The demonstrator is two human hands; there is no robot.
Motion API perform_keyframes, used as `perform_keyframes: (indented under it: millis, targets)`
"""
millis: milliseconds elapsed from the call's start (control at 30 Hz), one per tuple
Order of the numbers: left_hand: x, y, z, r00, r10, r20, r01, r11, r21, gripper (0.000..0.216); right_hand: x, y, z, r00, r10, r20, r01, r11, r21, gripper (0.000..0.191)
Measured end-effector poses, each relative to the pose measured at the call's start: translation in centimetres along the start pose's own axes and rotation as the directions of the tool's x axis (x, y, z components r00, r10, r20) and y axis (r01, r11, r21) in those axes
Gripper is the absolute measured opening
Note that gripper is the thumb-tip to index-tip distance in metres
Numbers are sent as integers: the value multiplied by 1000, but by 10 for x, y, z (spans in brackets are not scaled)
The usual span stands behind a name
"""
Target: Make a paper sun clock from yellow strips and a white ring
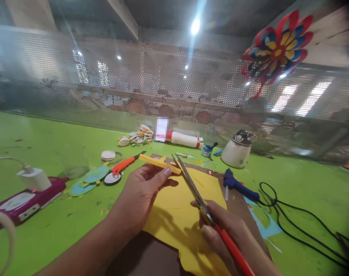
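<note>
My left hand pinches a narrow yellow strip between thumb and fingers, held up above the work surface. My right hand is closed around a pair of scissors with red handles. Their blades are slightly apart and point up and away, beside the right end of the strip; whether they touch it I cannot tell. Below both hands lies a yellow sheet with a cut, curved edge, resting on a brown sheet. A second, orange-handled cutting tool lies left of the strip.
On the green table are a purple power strip with a white charger, light-blue paper discs, and a blue glue gun with a looping black cord. A lit phone, a white tube and a white pot stand farther back.
</note>
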State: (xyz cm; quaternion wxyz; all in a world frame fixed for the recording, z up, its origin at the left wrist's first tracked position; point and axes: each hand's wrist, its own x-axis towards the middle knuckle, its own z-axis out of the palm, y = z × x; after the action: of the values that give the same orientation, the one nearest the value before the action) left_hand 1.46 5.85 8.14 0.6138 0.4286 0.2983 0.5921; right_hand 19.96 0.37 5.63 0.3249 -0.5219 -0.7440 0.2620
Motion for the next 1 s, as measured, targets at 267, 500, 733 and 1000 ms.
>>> perform_keyframes:
  millis: [267, 500, 733, 1000]
  targets:
    - [-2, -8, -1, 1000, 3, -19, -2, 999, 45, 13, -1, -2, 0, 1000, 6, -10, -7, 999, -31, 50]
    - [-2, -7, 2, 998, 48, -30, -47, 999, 20, 11, -1, 1, 2, 999, -27, -21, 26, 999, -23, 48]
    - [-3, -5, 4, 997, 77, -19, -77, 996, 34, 11, -2, 0, 3, 999, -28, -40, 27, 999, -19, 49]
    - [-3, -8, 1, 998, 61, -33, -58, 996, 66, 14, -1, 3, 4, 999, -12, -51, 12, 1000, -4, 53]
